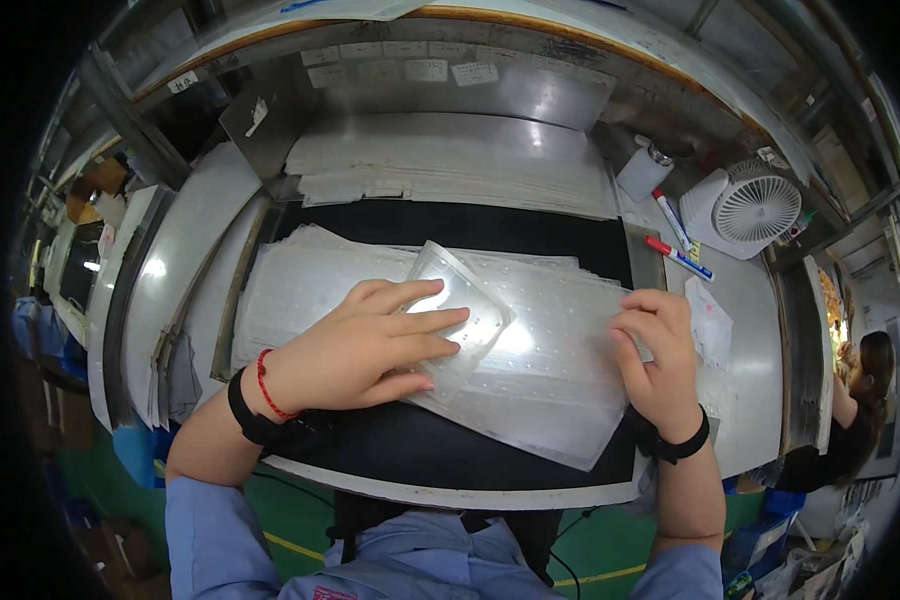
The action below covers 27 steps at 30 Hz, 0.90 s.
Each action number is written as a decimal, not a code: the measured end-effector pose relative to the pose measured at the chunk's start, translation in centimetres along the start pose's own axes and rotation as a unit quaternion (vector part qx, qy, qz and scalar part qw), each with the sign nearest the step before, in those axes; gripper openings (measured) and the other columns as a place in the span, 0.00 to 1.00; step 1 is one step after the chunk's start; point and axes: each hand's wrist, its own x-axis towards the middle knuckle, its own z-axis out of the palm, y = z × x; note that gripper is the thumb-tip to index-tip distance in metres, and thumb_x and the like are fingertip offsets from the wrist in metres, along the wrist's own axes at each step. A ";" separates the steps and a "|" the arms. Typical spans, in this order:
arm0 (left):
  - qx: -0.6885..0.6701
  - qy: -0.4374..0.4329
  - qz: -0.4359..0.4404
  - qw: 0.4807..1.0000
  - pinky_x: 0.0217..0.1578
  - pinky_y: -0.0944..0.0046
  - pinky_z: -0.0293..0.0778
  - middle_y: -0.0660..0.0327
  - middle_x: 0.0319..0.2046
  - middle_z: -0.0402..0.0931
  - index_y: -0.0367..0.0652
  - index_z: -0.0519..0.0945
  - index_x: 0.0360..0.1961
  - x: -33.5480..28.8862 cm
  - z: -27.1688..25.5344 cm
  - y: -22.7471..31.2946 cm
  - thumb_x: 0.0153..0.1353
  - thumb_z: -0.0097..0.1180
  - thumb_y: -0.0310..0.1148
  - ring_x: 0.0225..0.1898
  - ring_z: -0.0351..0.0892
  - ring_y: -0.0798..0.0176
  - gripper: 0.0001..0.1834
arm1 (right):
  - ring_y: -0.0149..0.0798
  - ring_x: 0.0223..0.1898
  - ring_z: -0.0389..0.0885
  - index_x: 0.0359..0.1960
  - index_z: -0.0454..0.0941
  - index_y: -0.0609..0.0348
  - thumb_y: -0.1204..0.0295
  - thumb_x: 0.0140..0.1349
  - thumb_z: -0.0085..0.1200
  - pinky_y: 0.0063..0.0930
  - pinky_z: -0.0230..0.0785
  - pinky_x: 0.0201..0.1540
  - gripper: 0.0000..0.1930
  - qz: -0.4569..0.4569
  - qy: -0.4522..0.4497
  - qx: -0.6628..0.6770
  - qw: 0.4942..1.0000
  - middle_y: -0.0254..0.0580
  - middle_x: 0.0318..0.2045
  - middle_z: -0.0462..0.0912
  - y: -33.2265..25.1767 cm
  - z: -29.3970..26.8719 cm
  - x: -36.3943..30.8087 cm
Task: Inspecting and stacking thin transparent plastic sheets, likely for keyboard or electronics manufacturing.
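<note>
My left hand [375, 340] lies with fingers spread on a small clear plastic piece [465, 300], which looks like a flat bag or sheet and catches the light. Beneath it are larger translucent plastic sheets [560, 400] marked with rows of small dots, stacked and fanned unevenly over a black mat [370, 455]. At the right edge of these sheets is my right hand [660, 350]. Its fingers are loosely curled and the thumb stands apart from the index finger, with nothing visible between them.
Behind the mat lies a pile of pale flat sheets [450, 150]. To the right are a white fan [755, 205], a bottle [643, 170], a red-capped marker [678, 258] and crumpled white paper [708, 320]. Metal dividers [240, 290] flank the mat. A person [850, 420] sits farther right.
</note>
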 end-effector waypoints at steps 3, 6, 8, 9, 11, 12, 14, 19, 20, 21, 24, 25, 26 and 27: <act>-0.055 0.061 -0.008 0.997 0.61 0.47 0.60 0.56 0.64 0.69 0.48 0.77 0.57 -0.3 -0.1 -0.6 0.64 0.58 0.44 0.68 0.61 0.46 0.22 | 0.48 0.46 0.74 0.37 0.81 0.60 0.76 0.55 0.61 0.36 0.66 0.52 0.08 0.001 -0.018 0.018 1.000 0.45 0.43 0.78 0.8 0.1 -0.2; -0.304 0.238 -0.058 0.921 0.59 0.48 0.67 0.53 0.61 0.70 0.43 0.73 0.59 -1.4 0.0 -2.7 0.71 0.48 0.47 0.64 0.67 0.53 0.23 | 0.46 0.49 0.74 0.47 0.80 0.59 0.71 0.58 0.61 0.36 0.66 0.53 0.15 0.069 0.049 -0.026 0.996 0.45 0.45 0.78 2.1 0.2 -0.1; -0.524 0.297 -0.163 0.781 0.55 0.54 0.72 0.54 0.57 0.74 0.40 0.73 0.59 -2.1 -1.4 -4.3 0.73 0.44 0.45 0.57 0.73 0.58 0.22 | 0.44 0.51 0.74 0.53 0.76 0.60 0.67 0.61 0.60 0.35 0.66 0.53 0.19 0.205 0.066 -0.003 0.976 0.45 0.46 0.78 3.2 0.5 -0.4; -0.619 0.318 -0.208 0.688 0.53 0.57 0.74 0.54 0.54 0.75 0.39 0.72 0.58 -2.4 -2.4 -5.1 0.74 0.41 0.44 0.54 0.77 0.60 0.22 | 0.43 0.52 0.74 0.56 0.75 0.60 0.65 0.63 0.59 0.35 0.66 0.54 0.21 0.272 0.076 0.009 0.959 0.45 0.47 0.78 4.0 0.6 -0.6; -0.638 0.272 -0.228 0.684 0.49 0.63 0.77 0.55 0.49 0.79 0.37 0.74 0.56 -3.6 -3.6 -7.2 0.75 0.40 0.41 0.46 0.80 0.64 0.20 | 0.35 0.47 0.76 0.59 0.71 0.61 0.64 0.65 0.58 0.27 0.67 0.49 0.24 0.307 0.040 0.059 0.949 0.41 0.44 0.79 6.5 0.9 -1.6; -0.647 0.249 -0.239 0.680 0.46 0.66 0.78 0.56 0.46 0.80 0.36 0.75 0.54 -3.9 -3.8 -8.0 0.75 0.39 0.39 0.42 0.82 0.66 0.20 | 0.33 0.45 0.76 0.59 0.71 0.62 0.65 0.65 0.58 0.25 0.67 0.48 0.23 0.338 0.026 0.100 0.936 0.39 0.43 0.79 6.8 1.2 -1.8; -0.568 0.250 -0.291 0.728 0.44 0.70 0.78 0.59 0.42 0.82 0.35 0.77 0.51 -3.9 -3.9 -8.6 0.74 0.41 0.39 0.39 0.82 0.70 0.18 | 0.30 0.40 0.76 0.58 0.73 0.62 0.67 0.65 0.58 0.21 0.67 0.45 0.22 0.360 0.003 0.166 0.918 0.37 0.40 0.79 7.2 1.3 -1.7; -0.504 0.244 -0.335 0.758 0.37 0.74 0.77 0.65 0.36 0.81 0.38 0.79 0.46 -4.8 -2.9 -10.6 0.71 0.49 0.32 0.33 0.80 0.76 0.10 | 0.27 0.35 0.73 0.49 0.80 0.62 0.75 0.64 0.58 0.20 0.66 0.41 0.12 0.315 0.010 0.191 0.930 0.33 0.33 0.78 7.2 1.4 -1.7; -0.515 0.243 -0.339 0.749 0.35 0.74 0.76 0.67 0.34 0.80 0.39 0.79 0.45 -4.9 -2.9 -10.7 0.70 0.51 0.29 0.32 0.79 0.76 0.08 | 0.27 0.34 0.73 0.47 0.81 0.62 0.76 0.63 0.58 0.20 0.65 0.40 0.11 0.287 0.027 0.178 0.941 0.33 0.32 0.77 7.2 1.3 -1.6; -0.517 0.243 -0.337 0.749 0.35 0.74 0.76 0.67 0.34 0.80 0.39 0.79 0.45 -4.9 -2.9 -10.7 0.70 0.51 0.29 0.32 0.79 0.76 0.08 | 0.28 0.34 0.73 0.44 0.82 0.62 0.76 0.63 0.58 0.20 0.65 0.39 0.09 0.259 0.044 0.164 0.951 0.34 0.31 0.76 7.2 1.2 -1.6; -0.518 0.243 -0.333 0.750 0.35 0.74 0.75 0.66 0.35 0.81 0.40 0.79 0.44 -5.0 -2.6 -10.9 0.70 0.51 0.29 0.32 0.79 0.76 0.08 | 0.30 0.33 0.72 0.41 0.83 0.63 0.78 0.62 0.58 0.21 0.64 0.38 0.07 0.180 0.077 0.082 0.977 0.35 0.31 0.76 6.4 0.6 -1.0; -0.516 0.244 -0.332 0.751 0.35 0.74 0.75 0.66 0.35 0.81 0.40 0.79 0.45 -5.3 -2.5 -11.2 0.69 0.52 0.29 0.33 0.79 0.76 0.08 | 0.31 0.33 0.72 0.40 0.83 0.63 0.78 0.62 0.58 0.21 0.64 0.37 0.06 0.154 0.084 0.048 0.983 0.36 0.31 0.75 6.1 0.4 -0.8; -0.515 0.244 -0.331 0.752 0.35 0.74 0.75 0.66 0.36 0.81 0.40 0.78 0.45 -5.5 -2.5 -11.2 0.69 0.52 0.29 0.33 0.79 0.76 0.08 | 0.31 0.33 0.72 0.40 0.83 0.63 0.78 0.62 0.58 0.22 0.64 0.37 0.06 0.135 0.088 0.046 0.986 0.36 0.31 0.75 5.8 0.2 -0.6; -0.511 0.246 -0.332 0.753 0.35 0.74 0.75 0.66 0.36 0.81 0.39 0.78 0.46 -5.3 -2.5 -11.2 0.69 0.52 0.30 0.33 0.79 0.76 0.08 | 0.32 0.33 0.72 0.39 0.83 0.64 0.77 0.62 0.59 0.22 0.63 0.37 0.06 0.118 0.094 0.042 0.988 0.37 0.31 0.75 5.6 -0.1 -0.5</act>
